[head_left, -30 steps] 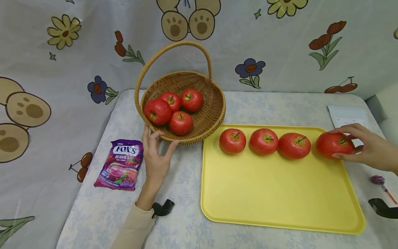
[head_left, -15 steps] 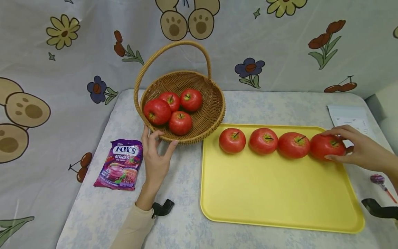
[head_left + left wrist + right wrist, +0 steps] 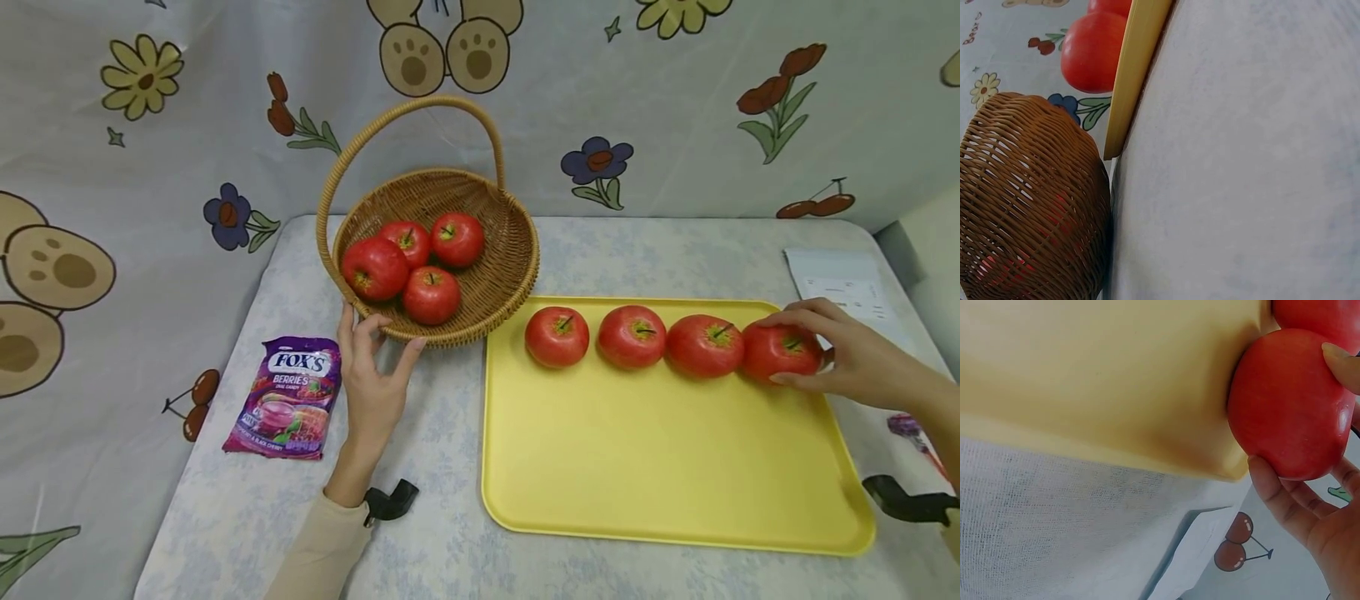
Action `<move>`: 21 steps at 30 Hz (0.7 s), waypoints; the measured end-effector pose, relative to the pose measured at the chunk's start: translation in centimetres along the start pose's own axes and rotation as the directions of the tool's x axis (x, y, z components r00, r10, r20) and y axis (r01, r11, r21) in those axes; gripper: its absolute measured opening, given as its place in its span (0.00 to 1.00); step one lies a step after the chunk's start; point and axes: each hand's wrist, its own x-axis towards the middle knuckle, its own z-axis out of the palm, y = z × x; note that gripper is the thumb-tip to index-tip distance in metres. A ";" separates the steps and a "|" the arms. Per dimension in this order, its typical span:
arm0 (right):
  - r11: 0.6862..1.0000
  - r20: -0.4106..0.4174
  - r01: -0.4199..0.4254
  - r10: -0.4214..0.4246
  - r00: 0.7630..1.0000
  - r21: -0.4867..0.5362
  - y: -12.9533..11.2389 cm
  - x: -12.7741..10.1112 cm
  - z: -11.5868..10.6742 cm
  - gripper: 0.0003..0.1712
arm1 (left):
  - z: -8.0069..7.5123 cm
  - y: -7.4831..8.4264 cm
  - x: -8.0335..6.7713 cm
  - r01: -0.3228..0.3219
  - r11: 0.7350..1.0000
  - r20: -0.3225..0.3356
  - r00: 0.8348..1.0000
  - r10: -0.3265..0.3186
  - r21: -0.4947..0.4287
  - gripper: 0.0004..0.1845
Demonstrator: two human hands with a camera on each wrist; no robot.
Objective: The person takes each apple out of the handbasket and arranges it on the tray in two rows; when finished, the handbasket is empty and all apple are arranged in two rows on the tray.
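Observation:
My right hand (image 3: 843, 350) grips a red apple (image 3: 782, 352) at the right end of a row on the yellow tray (image 3: 675, 467). Its thumb and fingers wrap around the apple (image 3: 1291, 403) in the right wrist view. That apple touches its neighbour (image 3: 705, 345); two more lie farther left. At the near rim of the wicker basket (image 3: 498, 267), my left hand (image 3: 372, 392) holds on, with fingers bent at the edge and the thumb against the side. Several red apples (image 3: 432, 295) sit inside the basket. The left wrist view shows the basket's woven side (image 3: 1035, 187) but no hand.
A purple candy bag (image 3: 287, 398) lies left of my left hand. Beyond the tray's right end are a white paper packet (image 3: 843, 283) and a lollipop (image 3: 905, 426), partly behind my right arm. A patterned cloth (image 3: 675, 108) hangs behind the table.
My right hand has shifted left with its apple, closing the gap to the apple beside it. My left hand stays at the basket rim.

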 end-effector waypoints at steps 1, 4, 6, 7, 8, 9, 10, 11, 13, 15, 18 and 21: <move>1.000 0.003 -0.001 0.001 1.000 -0.002 -0.1 0.0 0.0 0.43 | 0.0 0.0 0.0 0.001 1.000 -0.001 1.000 -0.001 0.000 0.23; 0.999 0.022 -0.031 0.030 0.999 0.024 -0.2 0.0 0.1 0.44 | -0.1 0.0 0.0 0.003 1.000 -0.002 1.000 -0.003 -0.001 0.23; 0.998 0.033 -0.046 0.044 0.998 0.045 -0.3 0.0 0.1 0.44 | -0.1 0.0 0.0 0.000 1.000 0.000 1.000 0.000 -0.004 0.23; 0.997 0.036 -0.049 0.047 0.998 0.053 -0.3 0.0 0.1 0.43 | -0.1 0.0 0.0 -0.001 1.000 0.001 1.000 0.001 -0.006 0.23; 0.997 0.036 -0.050 0.048 0.998 0.053 -0.4 -0.1 0.2 0.43 | -0.1 0.0 0.0 -0.002 1.000 0.001 1.000 0.002 -0.006 0.23; 0.997 0.037 -0.051 0.049 0.998 0.051 -0.4 -0.1 0.2 0.43 | -0.1 0.0 0.0 -0.002 1.000 0.001 1.000 0.002 -0.007 0.23; 0.998 0.034 -0.047 0.046 0.998 0.046 -0.4 -0.1 0.2 0.43 | -0.1 0.0 0.0 -0.002 1.000 0.000 1.000 0.002 -0.008 0.23; 0.998 0.033 -0.046 0.044 0.998 0.042 -0.5 -0.1 0.2 0.43 | -0.1 0.0 0.0 -0.004 1.000 0.000 1.000 0.004 -0.010 0.23; 0.999 0.029 -0.038 0.037 0.999 0.030 -0.5 -0.1 0.2 0.43 | -0.1 0.0 0.0 -0.004 1.000 -0.002 1.000 0.004 -0.011 0.23; 0.999 0.034 -0.043 0.042 0.999 0.024 -0.6 -0.2 0.2 0.43 | -0.1 0.0 0.0 -0.001 1.000 -0.003 1.000 0.001 -0.015 0.23; 0.999 0.037 -0.039 0.039 0.999 0.006 -0.9 -0.3 0.0 0.43 | 0.0 0.2 0.0 0.004 1.000 -0.006 1.000 -0.004 -0.018 0.23; 0.999 0.010 -0.025 0.025 1.000 -0.028 -1.5 -0.2 -0.8 0.43 | 0.0 0.9 0.1 0.006 1.000 -0.007 1.000 -0.006 -0.022 0.23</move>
